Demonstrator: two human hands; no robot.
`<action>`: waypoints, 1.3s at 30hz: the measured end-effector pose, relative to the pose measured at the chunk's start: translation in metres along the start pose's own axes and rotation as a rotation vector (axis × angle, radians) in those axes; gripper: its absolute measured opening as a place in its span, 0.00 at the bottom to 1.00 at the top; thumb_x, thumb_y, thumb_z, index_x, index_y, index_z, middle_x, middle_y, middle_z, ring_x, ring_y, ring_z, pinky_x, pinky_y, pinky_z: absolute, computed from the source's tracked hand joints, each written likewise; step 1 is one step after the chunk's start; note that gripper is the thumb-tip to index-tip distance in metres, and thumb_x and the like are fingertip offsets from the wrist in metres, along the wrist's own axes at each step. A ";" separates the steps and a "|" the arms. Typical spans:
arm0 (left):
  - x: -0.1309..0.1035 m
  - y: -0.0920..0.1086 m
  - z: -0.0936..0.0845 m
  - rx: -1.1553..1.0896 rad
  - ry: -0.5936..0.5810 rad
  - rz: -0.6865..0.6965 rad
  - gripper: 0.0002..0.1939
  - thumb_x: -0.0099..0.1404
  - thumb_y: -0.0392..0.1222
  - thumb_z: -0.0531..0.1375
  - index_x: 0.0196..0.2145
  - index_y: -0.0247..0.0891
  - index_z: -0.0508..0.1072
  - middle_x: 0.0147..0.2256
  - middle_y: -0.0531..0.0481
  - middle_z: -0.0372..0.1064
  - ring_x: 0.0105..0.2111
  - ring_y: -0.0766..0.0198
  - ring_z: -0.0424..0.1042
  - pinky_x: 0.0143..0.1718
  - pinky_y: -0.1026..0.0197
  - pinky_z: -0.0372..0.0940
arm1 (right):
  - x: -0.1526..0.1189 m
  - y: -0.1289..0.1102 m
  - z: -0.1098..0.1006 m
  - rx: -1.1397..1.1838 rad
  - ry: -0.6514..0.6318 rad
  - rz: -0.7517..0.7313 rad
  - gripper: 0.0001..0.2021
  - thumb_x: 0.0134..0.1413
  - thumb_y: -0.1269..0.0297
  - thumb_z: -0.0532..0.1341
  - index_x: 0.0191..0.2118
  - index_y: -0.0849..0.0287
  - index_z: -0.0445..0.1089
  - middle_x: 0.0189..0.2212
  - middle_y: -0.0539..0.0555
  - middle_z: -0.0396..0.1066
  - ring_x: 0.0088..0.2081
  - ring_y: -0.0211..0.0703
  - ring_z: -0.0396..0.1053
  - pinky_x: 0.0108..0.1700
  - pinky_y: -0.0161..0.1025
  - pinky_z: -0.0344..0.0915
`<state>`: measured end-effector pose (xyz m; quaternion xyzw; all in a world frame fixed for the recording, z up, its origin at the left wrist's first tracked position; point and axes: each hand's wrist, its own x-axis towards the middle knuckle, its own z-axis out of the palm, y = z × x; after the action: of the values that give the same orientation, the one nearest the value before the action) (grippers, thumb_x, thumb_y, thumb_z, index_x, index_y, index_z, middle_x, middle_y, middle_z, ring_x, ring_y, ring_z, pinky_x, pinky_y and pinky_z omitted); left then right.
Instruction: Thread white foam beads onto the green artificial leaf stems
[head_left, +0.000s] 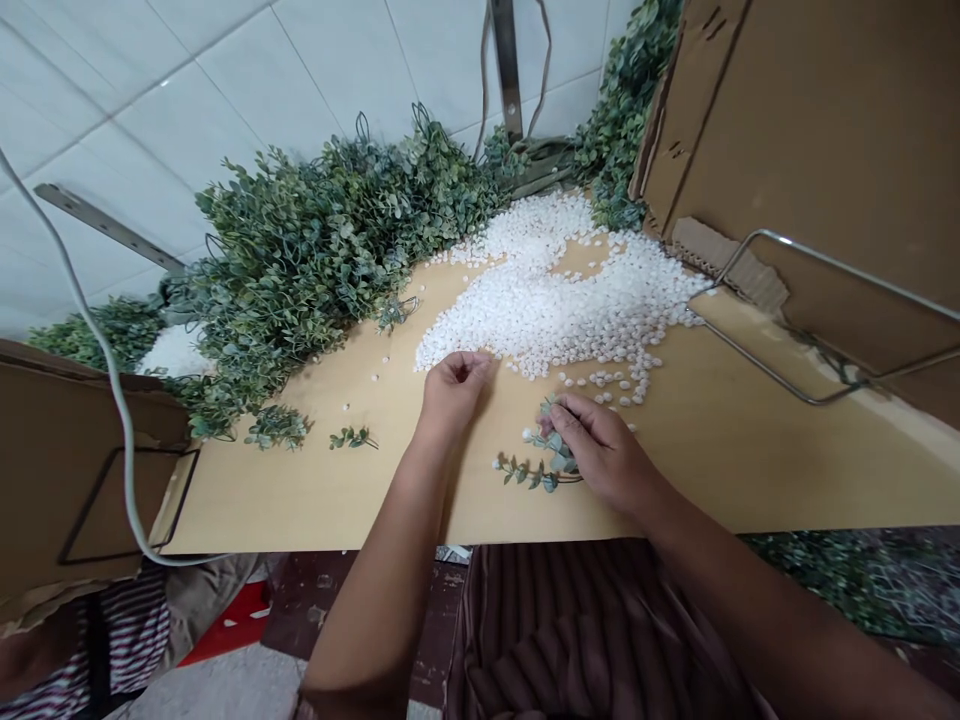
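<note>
Left hand (452, 388) sits at the near edge of the white bead pile (559, 300), fingers curled in, fingertips pinched together on the table right where the beads start; can't tell if a bead is actually between them. Right hand (600, 447) is palm down, fingers pressed together over a small green sprig (541, 462), pinning it flat on the wooden tabletop (315, 490); leaf tips stick out to the left of the fingers, and a couple of loose beads lie touching the sprig. Two more loose sprigs (279, 427) lie further left, well apart from both hands. Big heap of artificial foliage (315, 245) along the tiled wall behind. Cardboard box (810, 150) on the right with a wire frame (780, 370) leaning by it, another cardboard piece (67, 470) far left with a white cable (112, 380) crossing it
</note>
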<state>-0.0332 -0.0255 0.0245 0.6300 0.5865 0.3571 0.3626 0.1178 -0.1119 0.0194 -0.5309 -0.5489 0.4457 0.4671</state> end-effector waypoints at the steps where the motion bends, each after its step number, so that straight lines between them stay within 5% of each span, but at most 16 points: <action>1: -0.007 0.002 0.001 -0.093 -0.033 -0.034 0.06 0.55 0.40 0.57 0.29 0.35 0.72 0.23 0.52 0.67 0.22 0.70 0.62 0.27 0.65 0.59 | 0.000 0.000 0.000 0.016 -0.002 0.001 0.13 0.56 0.60 0.49 0.22 0.57 0.56 0.18 0.48 0.57 0.24 0.36 0.58 0.29 0.35 0.57; 4: -0.029 0.011 0.005 -0.616 -0.204 -0.210 0.09 0.49 0.41 0.64 0.28 0.34 0.72 0.20 0.55 0.64 0.21 0.73 0.61 0.25 0.69 0.57 | 0.001 -0.001 0.001 0.028 -0.024 0.004 0.13 0.56 0.61 0.48 0.22 0.57 0.55 0.18 0.46 0.54 0.23 0.35 0.55 0.26 0.34 0.54; 8: -0.044 0.020 0.014 -0.823 -0.316 -0.305 0.10 0.45 0.40 0.67 0.26 0.34 0.74 0.20 0.56 0.65 0.21 0.75 0.62 0.24 0.71 0.57 | 0.001 0.001 0.002 -0.020 -0.044 -0.034 0.12 0.55 0.62 0.49 0.22 0.57 0.55 0.17 0.45 0.51 0.21 0.34 0.51 0.24 0.34 0.51; 17: -0.049 0.016 0.018 -0.811 -0.354 -0.281 0.09 0.47 0.42 0.68 0.26 0.35 0.76 0.21 0.54 0.70 0.22 0.73 0.65 0.27 0.68 0.61 | 0.000 -0.003 0.001 -0.003 -0.005 -0.067 0.14 0.53 0.64 0.51 0.19 0.57 0.51 0.16 0.44 0.48 0.20 0.32 0.48 0.23 0.33 0.48; 28: -0.060 0.016 0.015 -0.565 -0.205 -0.119 0.08 0.47 0.41 0.67 0.28 0.38 0.78 0.31 0.49 0.76 0.32 0.65 0.72 0.38 0.62 0.67 | -0.001 -0.004 -0.001 0.019 -0.017 -0.053 0.16 0.52 0.62 0.52 0.17 0.58 0.52 0.14 0.44 0.47 0.19 0.31 0.47 0.21 0.33 0.47; 39: -0.058 0.014 0.015 -0.598 -0.273 -0.120 0.09 0.46 0.43 0.68 0.24 0.36 0.77 0.21 0.53 0.72 0.23 0.68 0.69 0.30 0.65 0.66 | -0.001 -0.002 -0.004 0.114 -0.106 -0.024 0.14 0.53 0.58 0.53 0.20 0.59 0.59 0.15 0.45 0.51 0.20 0.32 0.50 0.22 0.33 0.50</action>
<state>-0.0164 -0.0842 0.0276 0.5020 0.4378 0.4036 0.6273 0.1215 -0.1134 0.0218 -0.4723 -0.5529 0.4980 0.4724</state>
